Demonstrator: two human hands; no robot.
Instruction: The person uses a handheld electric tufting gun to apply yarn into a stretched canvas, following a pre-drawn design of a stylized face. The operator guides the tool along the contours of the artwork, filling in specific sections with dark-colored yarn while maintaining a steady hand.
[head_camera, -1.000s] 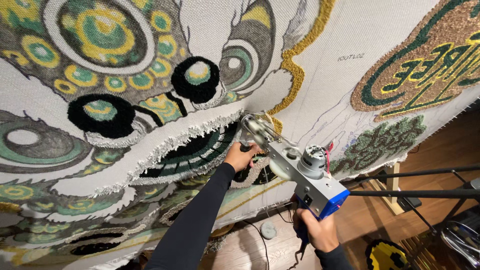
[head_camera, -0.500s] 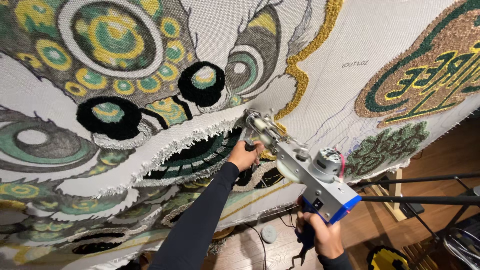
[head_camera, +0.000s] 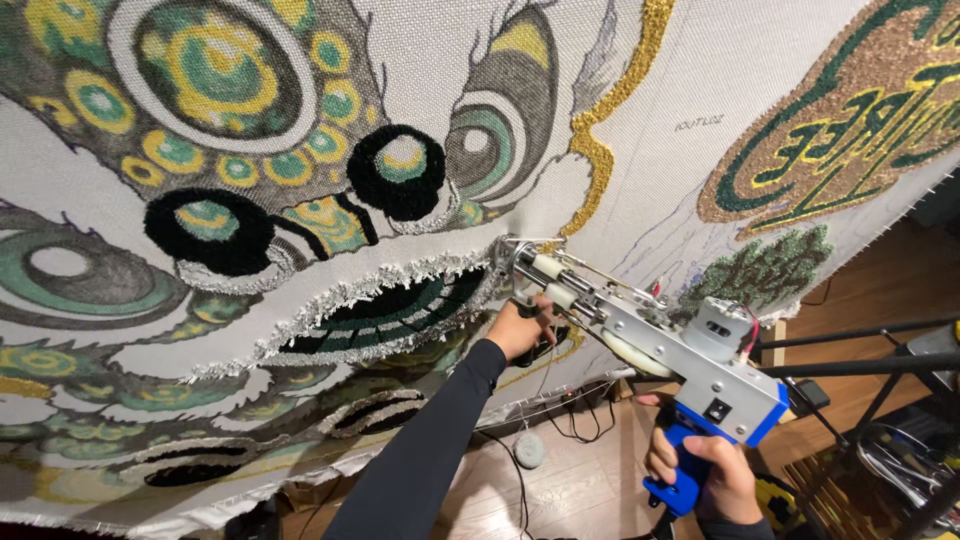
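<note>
A metal tufting gun (head_camera: 640, 335) with a blue handle points its tip into a large stretched cloth (head_camera: 660, 130). The cloth bears a tufted green, yellow, black and white lion-like face. My right hand (head_camera: 712, 478) is closed around the blue grip at the lower right. My left hand (head_camera: 520, 328), in a black sleeve, grips the black front handle under the gun's nose, close to the cloth. The gun's tip touches the white fringe beside the dark tufted mouth (head_camera: 400, 305).
A tufted green and gold emblem (head_camera: 850, 120) fills the cloth's upper right, with a green tree patch (head_camera: 770, 270) below it. Black stand poles (head_camera: 850, 345) cross at the right. Cables and a round grey disc (head_camera: 528, 450) lie on the wooden floor below.
The gun's tip has moved up and to the right along the white fringe, with both hands following. The view has shifted so the face sits higher.
</note>
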